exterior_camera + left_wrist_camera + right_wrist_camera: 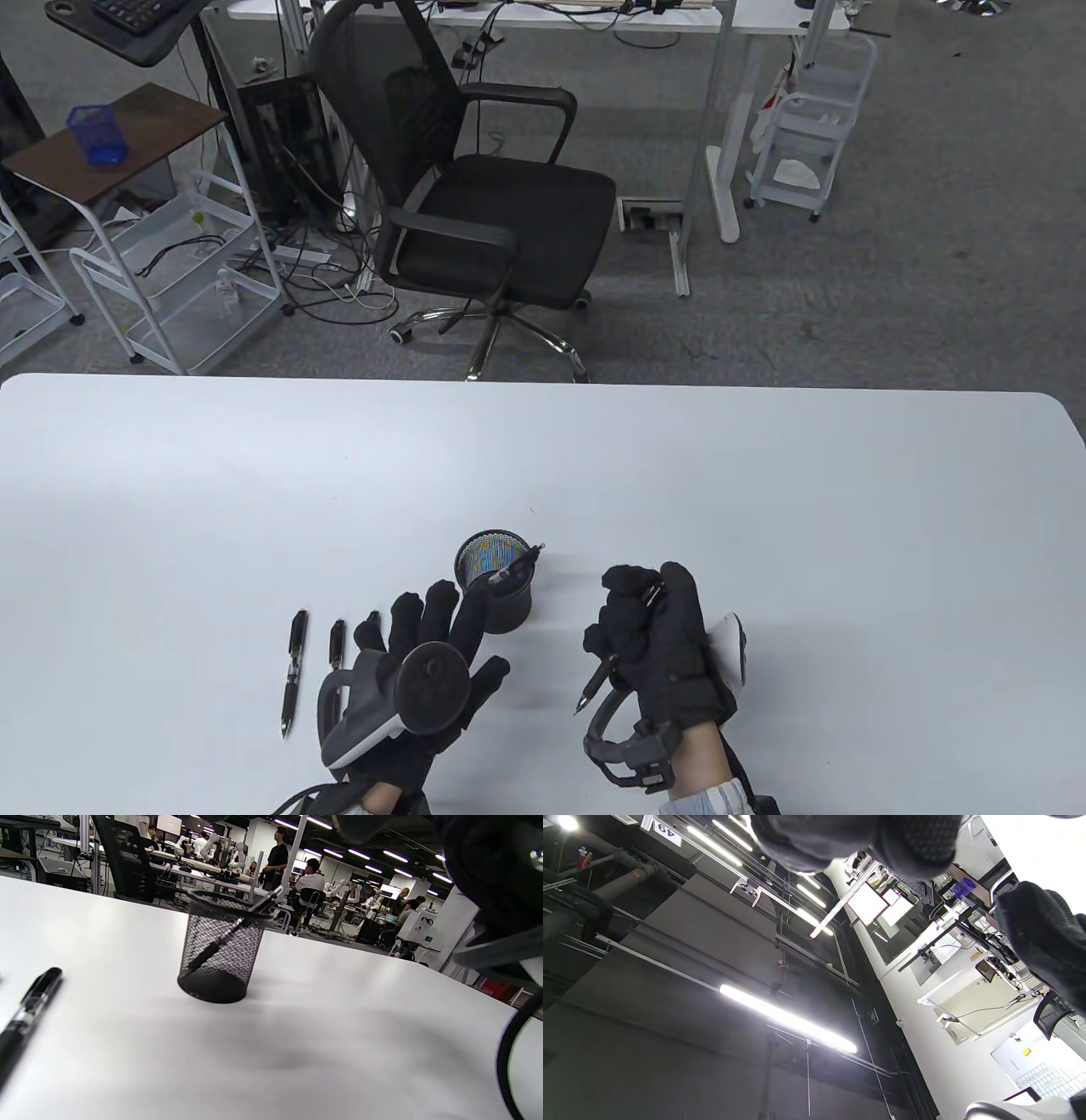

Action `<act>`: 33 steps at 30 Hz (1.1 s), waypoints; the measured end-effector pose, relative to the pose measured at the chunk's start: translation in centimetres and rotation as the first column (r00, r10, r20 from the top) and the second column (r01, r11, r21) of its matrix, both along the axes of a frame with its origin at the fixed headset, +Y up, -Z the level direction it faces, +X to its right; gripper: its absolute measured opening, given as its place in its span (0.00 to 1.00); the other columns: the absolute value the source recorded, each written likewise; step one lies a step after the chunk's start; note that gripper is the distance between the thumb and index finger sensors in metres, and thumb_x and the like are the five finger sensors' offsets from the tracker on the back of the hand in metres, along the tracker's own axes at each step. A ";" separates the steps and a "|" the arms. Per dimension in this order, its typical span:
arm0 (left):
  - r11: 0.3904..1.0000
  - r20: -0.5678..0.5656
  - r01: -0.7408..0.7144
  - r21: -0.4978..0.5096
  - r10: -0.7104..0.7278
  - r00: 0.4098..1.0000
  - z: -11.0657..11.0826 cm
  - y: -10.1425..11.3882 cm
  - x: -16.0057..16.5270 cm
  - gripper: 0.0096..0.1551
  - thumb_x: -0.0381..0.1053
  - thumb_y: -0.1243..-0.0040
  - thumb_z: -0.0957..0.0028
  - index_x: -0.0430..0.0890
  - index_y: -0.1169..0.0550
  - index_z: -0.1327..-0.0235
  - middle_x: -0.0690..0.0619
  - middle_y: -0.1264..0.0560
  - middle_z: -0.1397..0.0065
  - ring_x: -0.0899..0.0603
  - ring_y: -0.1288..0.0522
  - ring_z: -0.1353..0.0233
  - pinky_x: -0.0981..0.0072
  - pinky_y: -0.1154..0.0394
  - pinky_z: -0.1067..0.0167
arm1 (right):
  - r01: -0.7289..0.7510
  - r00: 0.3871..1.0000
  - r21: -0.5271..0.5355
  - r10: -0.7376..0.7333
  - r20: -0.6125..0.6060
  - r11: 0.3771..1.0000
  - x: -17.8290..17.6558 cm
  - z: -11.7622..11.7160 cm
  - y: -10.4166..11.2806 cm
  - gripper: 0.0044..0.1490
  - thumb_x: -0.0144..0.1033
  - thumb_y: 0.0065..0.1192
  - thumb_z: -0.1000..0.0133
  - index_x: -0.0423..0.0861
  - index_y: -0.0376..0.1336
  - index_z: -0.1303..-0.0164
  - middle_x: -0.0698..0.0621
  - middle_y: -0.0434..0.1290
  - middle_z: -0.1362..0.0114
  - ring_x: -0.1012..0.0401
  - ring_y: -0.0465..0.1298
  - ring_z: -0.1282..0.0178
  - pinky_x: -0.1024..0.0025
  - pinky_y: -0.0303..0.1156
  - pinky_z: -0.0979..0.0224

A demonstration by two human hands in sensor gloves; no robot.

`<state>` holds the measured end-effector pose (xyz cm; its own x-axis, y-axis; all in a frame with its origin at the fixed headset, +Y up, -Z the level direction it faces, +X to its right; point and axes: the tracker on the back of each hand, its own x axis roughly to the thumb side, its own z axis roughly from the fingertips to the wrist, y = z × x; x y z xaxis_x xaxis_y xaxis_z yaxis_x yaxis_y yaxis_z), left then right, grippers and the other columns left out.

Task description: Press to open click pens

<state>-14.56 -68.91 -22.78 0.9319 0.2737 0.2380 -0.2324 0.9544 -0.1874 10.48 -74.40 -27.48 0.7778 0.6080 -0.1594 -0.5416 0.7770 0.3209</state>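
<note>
- Sitting under the table view's camera is a white table (764, 509), with an office chair (484, 204) beyond its far edge. A black mesh cup (496, 586) is standing near the middle, holding one pen (516, 567) that is leaning right over the rim. The right hand (657, 641) is gripping a click pen (598, 679) in a fist, tip pointing near-left. The left hand (424, 662) is resting with fingers spread. Two pens (294, 671) are lying to its left, long axes near to far.
- Showing in the left wrist view are the mesh cup (218, 950), upright, and a lying pen (25, 1014) at the left edge.
- Pointing up at the ceiling lights (789, 1018) is the right wrist view; its gloved fingers (857, 836) are curling in at the top.
</note>
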 end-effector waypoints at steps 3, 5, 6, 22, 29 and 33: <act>1.000 -0.002 0.000 0.002 0.000 1.000 0.0 0.0 0.0 0.41 0.65 0.58 0.23 0.51 0.54 0.05 0.35 0.55 0.05 0.19 0.55 0.13 0.14 0.58 0.29 | -0.004 1.000 0.008 0.004 -0.001 1.000 0.0 0.0 0.0 0.42 0.53 0.19 0.26 0.35 0.61 0.31 0.51 0.74 0.49 0.66 0.74 0.62 0.62 0.75 0.40; 1.000 -0.002 -0.002 0.001 0.002 1.000 0.0 0.0 0.0 0.41 0.65 0.58 0.23 0.51 0.54 0.05 0.35 0.55 0.05 0.19 0.55 0.13 0.14 0.58 0.29 | -0.007 1.000 0.012 0.007 -0.001 1.000 0.0 -0.1 -0.1 0.42 0.53 0.19 0.26 0.35 0.61 0.30 0.51 0.74 0.48 0.66 0.74 0.62 0.62 0.75 0.39; 1.000 -0.002 -0.002 0.001 0.002 1.000 0.0 0.0 0.0 0.41 0.65 0.58 0.23 0.51 0.54 0.05 0.35 0.55 0.05 0.19 0.54 0.13 0.14 0.58 0.29 | -0.008 1.000 0.014 0.008 -0.003 1.000 0.0 -0.1 -0.1 0.42 0.53 0.19 0.26 0.35 0.61 0.30 0.51 0.73 0.48 0.66 0.74 0.62 0.62 0.75 0.39; 1.000 -0.003 -0.002 0.001 0.002 1.000 0.0 0.1 0.0 0.41 0.65 0.58 0.23 0.51 0.54 0.05 0.35 0.55 0.05 0.19 0.55 0.13 0.14 0.58 0.29 | -0.143 0.989 0.139 0.137 0.052 0.980 0.0 -0.5 1.4 0.38 0.32 0.28 0.26 0.27 0.22 0.24 0.33 0.48 0.23 0.51 0.65 0.34 0.44 0.60 0.23; 1.000 -0.003 -0.003 0.001 0.003 1.000 0.0 0.1 -0.1 0.41 0.65 0.58 0.23 0.51 0.54 0.05 0.35 0.55 0.05 0.19 0.55 0.13 0.14 0.58 0.29 | -0.273 0.957 0.150 0.252 0.145 0.950 0.7 -0.6 2.0 0.32 0.25 0.36 0.28 0.28 0.40 0.17 0.29 0.51 0.19 0.41 0.63 0.29 0.36 0.55 0.23; 1.000 -0.002 0.000 0.001 0.000 1.000 0.0 0.1 0.0 0.41 0.65 0.58 0.23 0.51 0.54 0.05 0.35 0.55 0.05 0.19 0.55 0.13 0.14 0.58 0.29 | -0.293 0.953 0.177 0.274 0.127 0.939 1.0 -0.7 2.0 0.29 0.24 0.40 0.28 0.31 0.50 0.16 0.26 0.39 0.16 0.31 0.44 0.22 0.28 0.39 0.24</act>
